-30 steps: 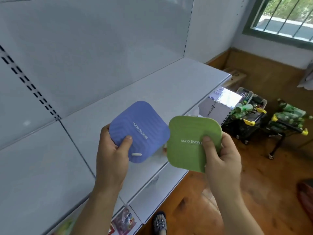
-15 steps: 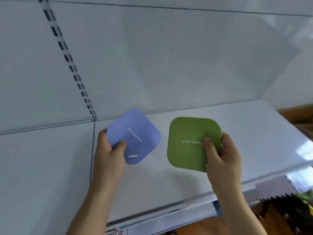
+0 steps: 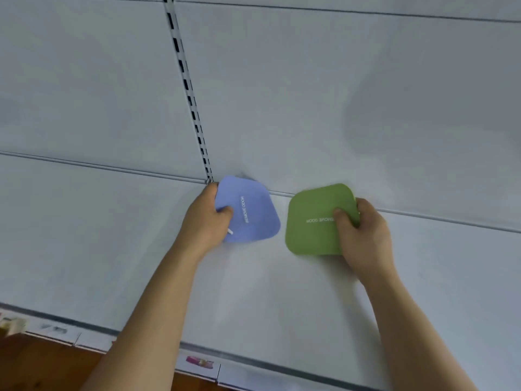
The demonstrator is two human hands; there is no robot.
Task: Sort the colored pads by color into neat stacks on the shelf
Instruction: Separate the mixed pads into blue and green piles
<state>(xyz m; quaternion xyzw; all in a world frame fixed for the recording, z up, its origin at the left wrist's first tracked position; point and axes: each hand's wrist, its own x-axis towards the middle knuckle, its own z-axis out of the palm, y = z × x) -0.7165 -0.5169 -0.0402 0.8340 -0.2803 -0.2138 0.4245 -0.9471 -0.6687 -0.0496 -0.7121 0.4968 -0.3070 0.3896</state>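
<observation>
My left hand [image 3: 207, 221] grips a blue square pad [image 3: 252, 214] with white lettering by its left edge, thumb on top. The pad is low over the white shelf [image 3: 141, 249], close to the back wall. My right hand [image 3: 362, 232] grips a green square pad [image 3: 313, 221] of the same shape by its right edge, thumb on top. The green pad hangs just right of the blue one with a small gap between them. I cannot tell whether either pad touches the shelf.
The white back panel [image 3: 282, 94] rises behind the shelf, with a slotted upright rail [image 3: 189, 94] ending near the blue pad. The shelf's front edge [image 3: 253, 359] carries price labels. Wooden floor [image 3: 36, 365] shows at the lower left.
Both hands have carried the pads forward and down toward the back of the shelf. The view has swung left, so the floor and carts on the right are out of sight.
</observation>
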